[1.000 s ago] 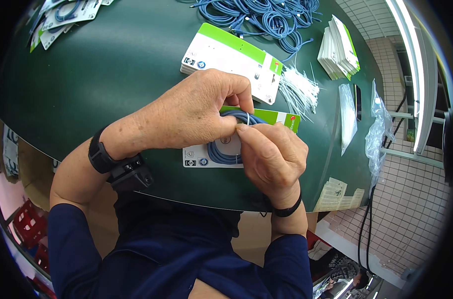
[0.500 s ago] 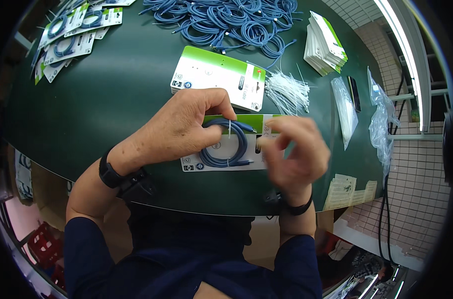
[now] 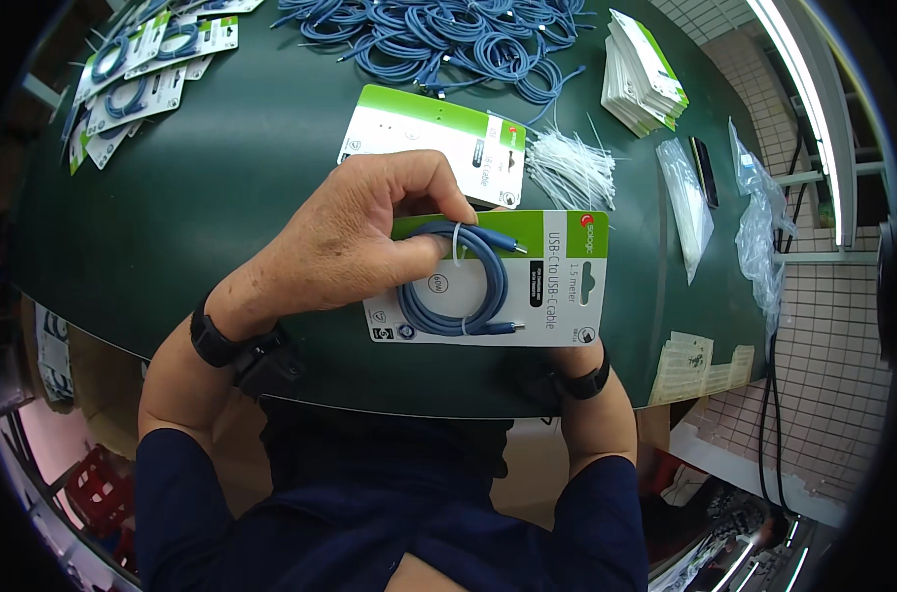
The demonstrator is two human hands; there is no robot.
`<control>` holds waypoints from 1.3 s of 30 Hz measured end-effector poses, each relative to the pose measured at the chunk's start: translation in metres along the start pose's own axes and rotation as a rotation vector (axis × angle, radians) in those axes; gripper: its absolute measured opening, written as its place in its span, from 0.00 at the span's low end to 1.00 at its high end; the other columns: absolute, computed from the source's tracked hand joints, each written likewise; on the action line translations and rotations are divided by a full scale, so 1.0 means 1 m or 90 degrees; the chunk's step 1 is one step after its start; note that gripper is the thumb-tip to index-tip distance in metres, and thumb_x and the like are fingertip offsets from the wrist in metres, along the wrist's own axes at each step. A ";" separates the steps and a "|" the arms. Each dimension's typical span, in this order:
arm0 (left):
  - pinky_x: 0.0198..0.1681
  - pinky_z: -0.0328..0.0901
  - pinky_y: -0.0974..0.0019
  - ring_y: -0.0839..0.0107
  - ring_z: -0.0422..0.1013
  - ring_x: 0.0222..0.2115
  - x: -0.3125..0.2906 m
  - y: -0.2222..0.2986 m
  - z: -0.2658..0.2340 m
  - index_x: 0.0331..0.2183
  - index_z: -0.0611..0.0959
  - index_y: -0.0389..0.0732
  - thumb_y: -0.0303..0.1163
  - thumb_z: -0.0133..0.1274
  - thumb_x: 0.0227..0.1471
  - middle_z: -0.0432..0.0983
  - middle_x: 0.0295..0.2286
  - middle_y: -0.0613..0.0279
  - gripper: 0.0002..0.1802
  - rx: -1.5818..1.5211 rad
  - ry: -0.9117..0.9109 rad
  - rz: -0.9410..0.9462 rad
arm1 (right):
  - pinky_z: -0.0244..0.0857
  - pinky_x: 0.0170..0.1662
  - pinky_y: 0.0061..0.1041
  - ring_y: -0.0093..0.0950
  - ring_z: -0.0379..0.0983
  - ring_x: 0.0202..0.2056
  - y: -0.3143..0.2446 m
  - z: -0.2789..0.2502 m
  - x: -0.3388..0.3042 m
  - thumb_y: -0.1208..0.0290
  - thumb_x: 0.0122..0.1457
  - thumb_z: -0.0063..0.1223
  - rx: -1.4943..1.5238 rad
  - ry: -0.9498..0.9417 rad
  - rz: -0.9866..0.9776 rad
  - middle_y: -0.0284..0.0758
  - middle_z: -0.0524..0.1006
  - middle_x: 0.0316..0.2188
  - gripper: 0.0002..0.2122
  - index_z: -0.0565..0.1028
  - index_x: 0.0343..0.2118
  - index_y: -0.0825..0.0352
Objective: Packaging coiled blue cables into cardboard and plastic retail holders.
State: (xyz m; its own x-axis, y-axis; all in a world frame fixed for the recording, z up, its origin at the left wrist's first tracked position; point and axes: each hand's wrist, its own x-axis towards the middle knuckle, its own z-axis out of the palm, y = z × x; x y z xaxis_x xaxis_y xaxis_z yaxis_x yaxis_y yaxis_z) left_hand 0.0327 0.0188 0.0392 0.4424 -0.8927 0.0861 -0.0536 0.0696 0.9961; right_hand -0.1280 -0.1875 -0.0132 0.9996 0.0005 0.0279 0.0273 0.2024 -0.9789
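Dark green tabletop (image 3: 221,168) curves across the view. The left hand (image 3: 369,229) pinches a blue cable coil (image 3: 498,296), bound with white plastic ties (image 3: 456,241), against the upper edge of a green-and-white cardboard card (image 3: 517,281). The right hand (image 3: 576,359) is mostly hidden behind the card; its grip cannot be told. Beyond lie stacked green-and-white cards (image 3: 399,126), loose white plastic strips (image 3: 572,170) and tangled blue cables (image 3: 498,54).

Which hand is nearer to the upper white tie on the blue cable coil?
The left hand is nearer, close beside the tie. The right hand is mostly hidden behind the card, lower and farther right.
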 end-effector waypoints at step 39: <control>0.34 0.75 0.60 0.59 0.80 0.32 -0.001 -0.002 0.014 0.41 0.89 0.40 0.23 0.72 0.41 0.83 0.34 0.60 0.21 0.435 -0.139 0.296 | 0.61 0.25 0.23 0.22 0.68 0.20 -0.023 0.004 0.033 0.81 0.49 0.57 -0.496 0.112 -0.230 0.32 0.73 0.20 0.01 0.78 0.25 0.69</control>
State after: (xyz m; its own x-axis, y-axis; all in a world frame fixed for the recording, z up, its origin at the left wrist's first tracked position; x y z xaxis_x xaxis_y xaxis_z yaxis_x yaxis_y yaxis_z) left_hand 0.0200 0.0135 0.0368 0.0628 -0.9105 0.4087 -0.7466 0.2289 0.6247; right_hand -0.0957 -0.1884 0.0111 0.9138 -0.0981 0.3942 0.2748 -0.5652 -0.7778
